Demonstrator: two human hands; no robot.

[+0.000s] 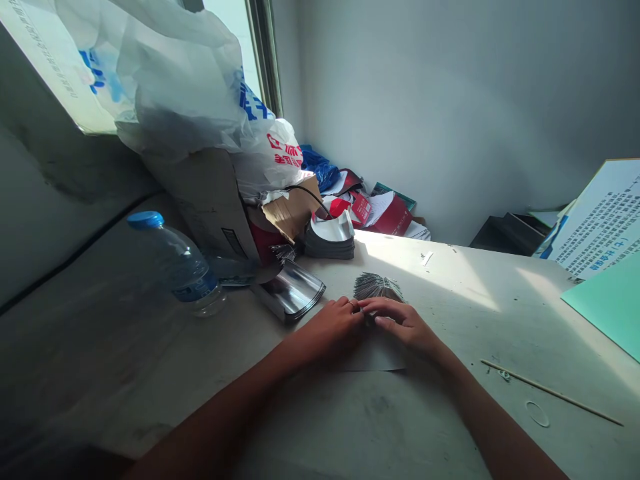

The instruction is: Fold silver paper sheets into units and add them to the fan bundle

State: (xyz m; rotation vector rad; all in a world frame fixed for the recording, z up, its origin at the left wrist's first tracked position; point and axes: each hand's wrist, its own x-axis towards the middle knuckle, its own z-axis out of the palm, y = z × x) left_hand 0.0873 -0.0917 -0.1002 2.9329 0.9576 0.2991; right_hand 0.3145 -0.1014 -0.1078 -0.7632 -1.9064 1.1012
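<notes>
Together, the left hand (pixel 336 328) and right hand (pixel 403 323) meet low over the table (pixel 450 303), fingers bent inward and tips nearly touching. Whether either grips anything I cannot tell, since the fingers and the backs of the hands hide what lies between them. The right thumb stands a little off its fingers; the left fingers are curled down. Beneath them lies a thin pale sheet (pixel 375 360), its near edge showing — the hands over it probably help keep it flat. Just beyond the fingertips sits a fanned bundle of thin strips (pixel 379 285), apparently within reach of both hands. To the left, curved shiny sheets (pixel 295 290) nest in one another, a placing that likely saves space, and a darker curved stack (pixel 330 239) stands behind. Farther left, a capped bottle (pixel 185 270) leans, perhaps set aside to leave elbow room. Out right lie a thin stick (pixel 550 392) and a pale ring (pixel 537 413) — both well apart from the hands. Behind, a cardboard box (pixel 200 200) bears a plastic bag (pixel 185 87).
</notes>
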